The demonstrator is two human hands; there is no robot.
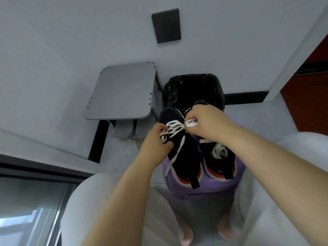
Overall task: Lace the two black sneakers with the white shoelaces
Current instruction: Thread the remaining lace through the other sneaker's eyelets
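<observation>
The right hand (pixel 204 119) closes its grip on a folded loop of lace (pixel 191 124), just right of the left sneaker (pixel 184 157). The left hand (pixel 156 139) grips that sneaker's left edge, fingers curled. Both sneakers lie toe-away on a stool (pixel 195 192), the right sneaker (pixel 220 164) just beside. The next pass probably runs leftward across the eyelets.

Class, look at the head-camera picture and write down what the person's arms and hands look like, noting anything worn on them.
Both are bare. The left hand and right hand wear no gloves, and no ring shows. The left forearm and right forearm carry no sleeve, watch or bracelet as far as the frame shows them.
</observation>
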